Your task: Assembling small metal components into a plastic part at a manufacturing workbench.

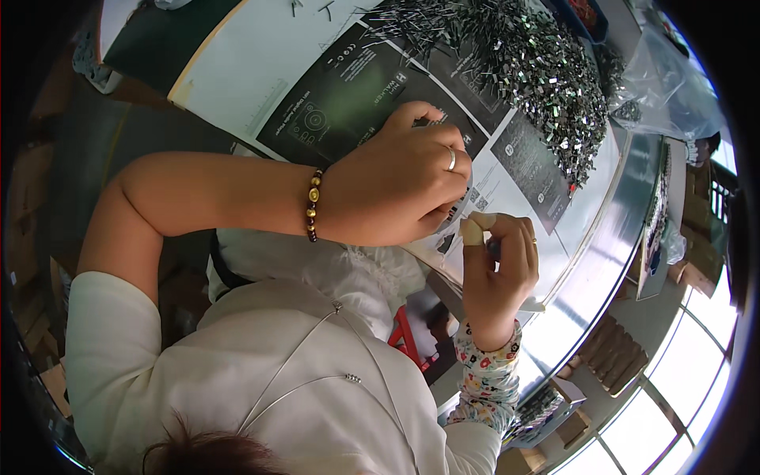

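Observation:
My left hand point(400, 184), with a ring and a beaded bracelet point(313, 195), is over a printed black-and-white sheet point(332, 87). Its fingers are curled inward and its back faces up, so whatever they hold is hidden. Close by on the right, my right hand point(503, 265) has thumb and forefinger pinched together, both in pale finger covers point(472, 230). Anything between those tips is too small to make out. The two hands are apart by a narrow gap. Beyond them lies a large heap of small shiny metal pieces point(546, 87), with thin dark pins point(412, 28) spread along its left side.
A dark blue bin point(584, 17) stands at the far edge of the heap, beside a clear plastic bag point(669, 83). The table's metal edge point(590, 265) curves down the right side. Below the table, a red object point(406, 339) shows near my lap.

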`<state>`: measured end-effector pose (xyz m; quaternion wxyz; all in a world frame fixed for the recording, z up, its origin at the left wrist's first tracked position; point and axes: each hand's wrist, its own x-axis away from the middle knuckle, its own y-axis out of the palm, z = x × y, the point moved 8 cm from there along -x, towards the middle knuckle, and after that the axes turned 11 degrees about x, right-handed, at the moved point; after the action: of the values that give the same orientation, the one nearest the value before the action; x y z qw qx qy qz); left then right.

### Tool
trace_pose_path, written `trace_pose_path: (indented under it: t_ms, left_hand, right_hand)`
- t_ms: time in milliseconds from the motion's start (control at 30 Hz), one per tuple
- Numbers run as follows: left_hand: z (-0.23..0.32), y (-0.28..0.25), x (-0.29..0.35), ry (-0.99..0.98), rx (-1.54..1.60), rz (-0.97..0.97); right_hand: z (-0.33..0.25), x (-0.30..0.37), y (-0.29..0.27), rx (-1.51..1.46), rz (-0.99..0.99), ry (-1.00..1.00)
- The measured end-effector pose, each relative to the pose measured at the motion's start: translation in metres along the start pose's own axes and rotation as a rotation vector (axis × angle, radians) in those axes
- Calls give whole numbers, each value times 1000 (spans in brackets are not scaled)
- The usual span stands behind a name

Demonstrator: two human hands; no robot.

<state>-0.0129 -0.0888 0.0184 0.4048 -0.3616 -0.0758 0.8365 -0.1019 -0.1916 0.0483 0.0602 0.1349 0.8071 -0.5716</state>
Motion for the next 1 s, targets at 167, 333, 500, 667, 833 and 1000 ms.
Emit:
trace_pose_path:
  t_ms: [167, 333, 500, 667, 833, 1000]
  left_hand:
    - [0, -2, 2, 14, 2, 30]
    - [-4, -1, 6, 21, 1, 33]
    - [-5, -2, 9, 42, 25, 31]
    - [-6, -3, 9, 32, 50, 38]
    - [-6, -1, 5, 29, 54, 30]
    - [-5, -3, 6, 15, 36, 21]
  right_hand:
    - [-6, -1, 9, -8, -48, -37]
    - [-10, -5, 8, 31, -89, -107]
    - [-19, -14, 7, 84, -163, -209]
    - [-27, -25, 13, 60, -263, -258]
    - [-24, -25, 13, 79, -307, -238]
    - [-22, -21, 17, 37, -328, -197]
